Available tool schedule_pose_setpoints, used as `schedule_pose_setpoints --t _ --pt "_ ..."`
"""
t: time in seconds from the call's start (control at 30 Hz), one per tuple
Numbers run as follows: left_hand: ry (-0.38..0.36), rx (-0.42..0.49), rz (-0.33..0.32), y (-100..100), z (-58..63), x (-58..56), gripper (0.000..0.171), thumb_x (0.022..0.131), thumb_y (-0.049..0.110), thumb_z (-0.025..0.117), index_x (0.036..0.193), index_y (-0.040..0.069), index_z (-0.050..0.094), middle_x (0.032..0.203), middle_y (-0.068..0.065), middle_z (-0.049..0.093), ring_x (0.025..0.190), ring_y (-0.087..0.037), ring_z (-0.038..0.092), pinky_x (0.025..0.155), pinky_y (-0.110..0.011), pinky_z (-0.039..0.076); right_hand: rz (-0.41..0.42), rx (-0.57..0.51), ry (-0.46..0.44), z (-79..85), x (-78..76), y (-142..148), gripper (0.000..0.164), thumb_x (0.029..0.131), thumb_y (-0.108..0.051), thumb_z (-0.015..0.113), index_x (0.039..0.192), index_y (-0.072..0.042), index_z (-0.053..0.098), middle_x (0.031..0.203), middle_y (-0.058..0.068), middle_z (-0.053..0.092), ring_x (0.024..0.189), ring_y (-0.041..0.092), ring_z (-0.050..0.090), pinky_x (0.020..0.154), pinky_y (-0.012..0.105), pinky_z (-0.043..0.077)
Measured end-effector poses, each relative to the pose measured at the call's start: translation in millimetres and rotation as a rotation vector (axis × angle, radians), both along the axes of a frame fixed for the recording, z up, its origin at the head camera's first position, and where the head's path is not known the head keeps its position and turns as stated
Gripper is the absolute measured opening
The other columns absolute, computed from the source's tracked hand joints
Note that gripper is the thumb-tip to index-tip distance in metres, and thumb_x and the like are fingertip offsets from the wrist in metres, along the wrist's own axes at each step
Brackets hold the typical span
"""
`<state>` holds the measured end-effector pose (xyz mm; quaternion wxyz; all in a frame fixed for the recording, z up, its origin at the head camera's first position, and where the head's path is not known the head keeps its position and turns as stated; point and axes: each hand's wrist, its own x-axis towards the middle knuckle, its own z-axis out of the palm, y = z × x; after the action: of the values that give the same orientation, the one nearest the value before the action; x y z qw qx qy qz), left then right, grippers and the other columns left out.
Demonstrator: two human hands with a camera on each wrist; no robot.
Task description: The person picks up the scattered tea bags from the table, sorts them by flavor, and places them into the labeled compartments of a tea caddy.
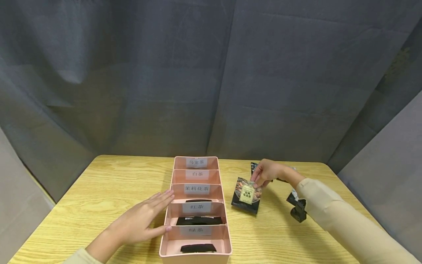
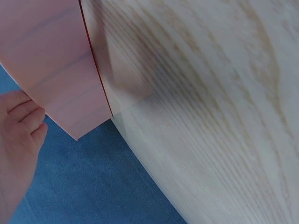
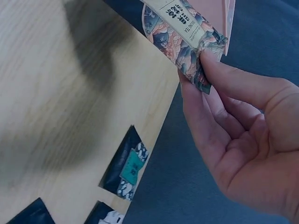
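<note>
My right hand (image 1: pixel 265 172) pinches a tea sachet (image 1: pixel 245 196) by its upper edge, above the table to the right of a pink divided box (image 1: pixel 227 238). The sachet is black, with a colourful printed top and a cream label, seen closer in the right wrist view, where thumb and fingers of the hand (image 3: pixel 247 121) grip one end. On the box's left side rests my left hand (image 1: pixel 141 222), fingers fairly straight and touching the rim. Black sachets (image 1: pixel 199 220) lie in the three nearest compartments; the far two show none from here.
More black sachets (image 1: pixel 298 211) lie on the wooden table (image 1: pixel 263 242) at the right, some partly behind my right arm. One has a green label (image 3: pixel 131 168). White Chinese labels (image 1: pixel 196 189) mark the compartments. A dark curtain (image 1: pixel 165 91) hangs behind the table.
</note>
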<state>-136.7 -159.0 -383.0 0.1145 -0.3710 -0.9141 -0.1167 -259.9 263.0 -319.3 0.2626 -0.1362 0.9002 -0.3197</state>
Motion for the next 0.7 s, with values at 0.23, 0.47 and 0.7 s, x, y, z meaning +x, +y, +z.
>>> schedule_pose_setpoints --t 0.23,0.47,0.7 --pt "-0.002 -0.001 -0.001 -2 -0.3 0.5 0.075 0.091 0.055 0.056 0.146 0.007 0.041 0.152 -0.012 0.041 0.14 -0.027 0.041 0.112 -0.043 0.042 0.018 0.031 0.021 10.8 -5.8 -8 0.02 0.08 -0.002 0.074 0.097 0.007 0.071 0.085 0.013 0.076 0.07 0.008 0.069 0.071 0.032 0.062" --pt "0.005 0.0 0.004 -4 -0.3 1.2 0.074 0.09 0.054 0.057 0.146 0.007 0.041 0.152 -0.011 0.042 0.14 -0.027 0.042 0.112 -0.043 0.042 0.052 0.051 0.049 26.7 -11.0 -15 0.02 0.081 -0.002 0.073 0.098 0.007 0.071 0.084 0.012 0.076 0.07 0.01 0.069 0.071 0.033 0.062" --pt "0.005 -0.001 0.005 -4 -1.0 1.3 0.074 0.09 0.054 0.057 0.146 0.008 0.041 0.152 -0.011 0.041 0.14 -0.028 0.042 0.112 -0.043 0.042 0.046 0.065 0.08 38.2 -13.9 -22 0.019 0.081 -0.003 0.073 0.098 0.005 0.072 0.086 0.012 0.075 0.071 0.011 0.069 0.072 0.033 0.062"
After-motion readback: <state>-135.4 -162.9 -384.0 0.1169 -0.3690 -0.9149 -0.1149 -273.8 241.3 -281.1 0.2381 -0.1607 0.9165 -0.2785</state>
